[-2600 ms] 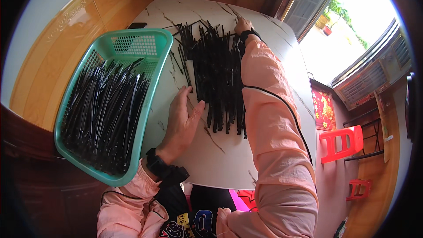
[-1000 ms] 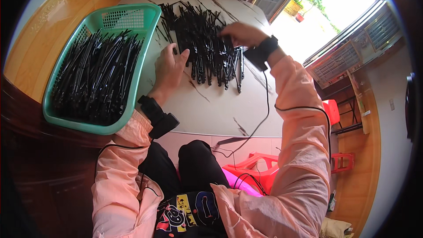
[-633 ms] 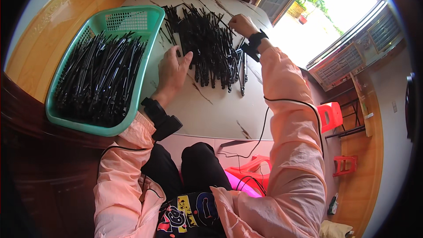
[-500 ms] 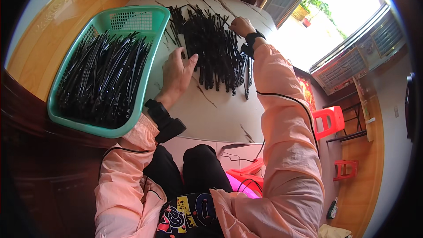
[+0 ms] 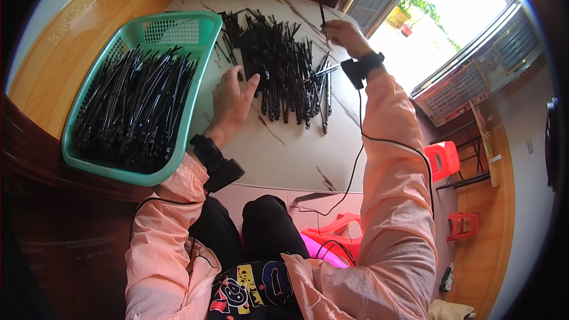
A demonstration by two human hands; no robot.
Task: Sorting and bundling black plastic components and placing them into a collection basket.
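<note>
A large pile of thin, glossy black sticks [image 5: 275,65] lies on the pale marbled table, mostly pointing away from me. At its near left edge rests my left hand [image 5: 232,102], thumb and fingers apart; its fingertips are partly hidden by the pile. Beyond the pile's right side, my right hand [image 5: 344,37] is raised and pinches one thin black stick [image 5: 322,9], which points up and away, its far end blurred. To the left, a green plastic basket [image 5: 208,41] holds many similar black sticks [image 5: 136,104].
The marbled table [image 5: 296,160] extends toward my knees. Dark straps with small boxes sit on both wrists, and a black cable [image 5: 355,163] hangs from the right one. Red plastic stools [image 5: 443,160] stand on the floor at right. A bright opening lies at the far right.
My right hand has moved up and right, off the pile's edge, lifting a black stick. My left hand stays beside the pile, almost unmoved.
</note>
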